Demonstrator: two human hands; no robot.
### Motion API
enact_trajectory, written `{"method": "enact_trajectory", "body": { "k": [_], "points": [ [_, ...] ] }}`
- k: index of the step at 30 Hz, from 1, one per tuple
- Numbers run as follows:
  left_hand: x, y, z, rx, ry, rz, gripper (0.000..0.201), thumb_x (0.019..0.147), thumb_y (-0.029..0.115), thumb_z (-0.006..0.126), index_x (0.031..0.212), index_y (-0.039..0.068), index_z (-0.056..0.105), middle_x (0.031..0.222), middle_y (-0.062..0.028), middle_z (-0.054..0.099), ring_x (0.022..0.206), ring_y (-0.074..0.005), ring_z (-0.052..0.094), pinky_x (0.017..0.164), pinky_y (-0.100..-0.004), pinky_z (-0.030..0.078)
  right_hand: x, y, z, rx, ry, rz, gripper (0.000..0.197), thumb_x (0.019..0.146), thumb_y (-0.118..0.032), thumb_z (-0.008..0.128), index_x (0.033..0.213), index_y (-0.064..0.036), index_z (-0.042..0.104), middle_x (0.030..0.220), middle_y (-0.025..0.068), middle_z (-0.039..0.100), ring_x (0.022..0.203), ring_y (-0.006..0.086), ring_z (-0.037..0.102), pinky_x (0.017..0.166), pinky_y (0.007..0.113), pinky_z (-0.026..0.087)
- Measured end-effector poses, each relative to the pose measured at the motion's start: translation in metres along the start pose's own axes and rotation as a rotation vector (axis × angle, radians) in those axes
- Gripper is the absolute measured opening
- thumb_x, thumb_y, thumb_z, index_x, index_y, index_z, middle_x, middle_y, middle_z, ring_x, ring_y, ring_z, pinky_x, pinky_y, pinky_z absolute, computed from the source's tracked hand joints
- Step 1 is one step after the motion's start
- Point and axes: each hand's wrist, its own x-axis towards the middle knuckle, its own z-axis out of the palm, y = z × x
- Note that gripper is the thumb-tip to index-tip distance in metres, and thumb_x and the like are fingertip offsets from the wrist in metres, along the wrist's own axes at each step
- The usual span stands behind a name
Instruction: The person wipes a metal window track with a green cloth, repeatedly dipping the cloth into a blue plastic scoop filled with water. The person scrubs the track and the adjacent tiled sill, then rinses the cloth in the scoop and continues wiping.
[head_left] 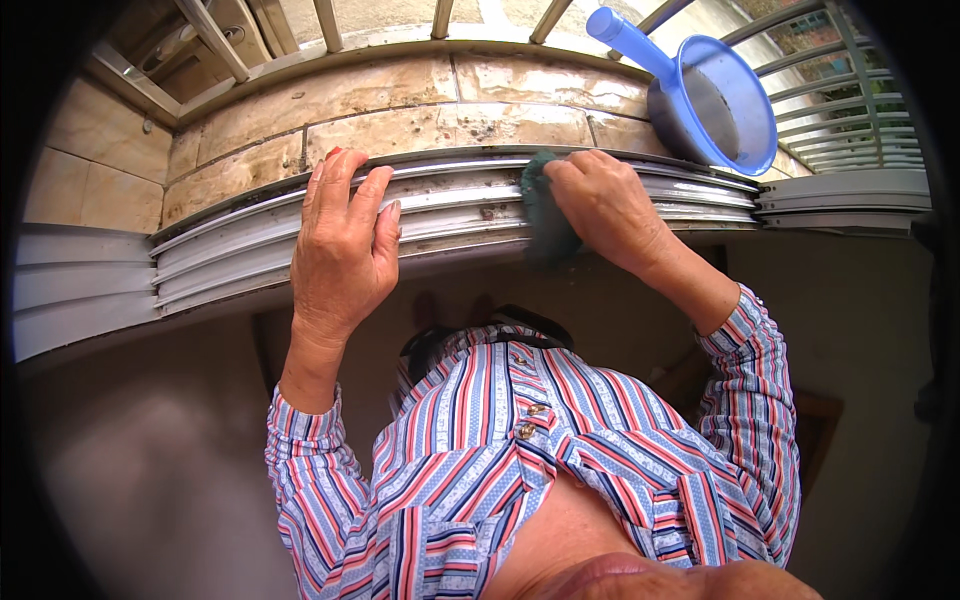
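My right hand [607,207] is closed on a dark green cloth [548,225], pressed onto a window track [455,192]. Part of the cloth hangs over the track's near edge. The track is silvery metal with several parallel rails, and dark dirt shows in its grooves. Across the left part of the track rests my left hand [342,240], open, its fingers reaching over the rails toward the far edge. A bit of red shows at one of its fingertips; I cannot make out what it is.
Beyond the track lies a wet, dirt-specked tiled sill [380,100]. A blue water dipper [728,105] stands on it at the right, its handle pointing left. Metal bars [440,18] line the far side. White frame sections [85,280] close the track's ends.
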Motion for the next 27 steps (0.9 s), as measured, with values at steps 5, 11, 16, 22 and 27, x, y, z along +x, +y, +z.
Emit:
{"method": "enact_trajectory", "body": {
  "k": [5,11,16,22,27],
  "points": [
    [0.003,0.003,0.0,-0.009,-0.011,-0.032,0.034,0.081,0.006,0.063,0.115,0.001,0.06,0.124,-0.0182,0.052,0.124,-0.0394,0.048,0.106,-0.0469,0.039,0.048,-0.03,0.009,0.201,0.0,-0.146,0.012,0.081,-0.007,0.06,0.092,-0.002,0.061,0.078,0.013,0.059,0.077,0.0314,0.061,0.068,0.042,0.051],
    [0.001,0.002,-0.003,0.028,-0.014,-0.003,0.034,0.082,0.007,0.063,0.116,0.002,0.059,0.124,-0.0182,0.052,0.124,-0.0389,0.048,0.108,-0.0465,0.038,0.023,0.009,-0.03,0.479,0.172,-0.039,0.022,0.082,0.003,0.061,0.104,-0.0019,0.064,0.086,0.0122,0.065,0.077,0.0261,0.065,0.067,0.033,0.051],
    [0.002,0.0,-0.002,0.018,-0.024,0.014,0.034,0.082,0.007,0.063,0.115,0.0,0.059,0.123,-0.0197,0.052,0.124,-0.039,0.048,0.109,-0.0475,0.037,-0.029,0.052,-0.046,0.306,0.064,0.158,0.025,0.079,0.005,0.062,0.103,-0.0015,0.066,0.102,0.0134,0.064,0.091,0.0291,0.063,0.081,0.034,0.051],
    [0.008,0.0,-0.001,0.042,-0.048,0.017,0.036,0.081,0.007,0.064,0.116,-0.001,0.059,0.125,-0.0197,0.051,0.124,-0.0389,0.048,0.109,-0.0489,0.037,-0.015,0.062,-0.026,0.11,0.05,0.0,0.022,0.074,-0.003,0.065,0.096,-0.0044,0.067,0.129,0.0153,0.052,0.119,0.0358,0.049,0.096,0.047,0.042],
    [0.01,0.0,-0.001,0.055,-0.061,0.006,0.035,0.082,0.007,0.063,0.116,-0.001,0.059,0.125,-0.0203,0.051,0.124,-0.0392,0.048,0.109,-0.0495,0.037,0.003,0.05,-0.019,0.128,-0.063,-0.06,0.015,0.073,0.0,0.059,0.085,0.0058,0.064,0.138,0.0188,0.047,0.128,0.0382,0.043,0.102,0.049,0.038]
  ]
}}
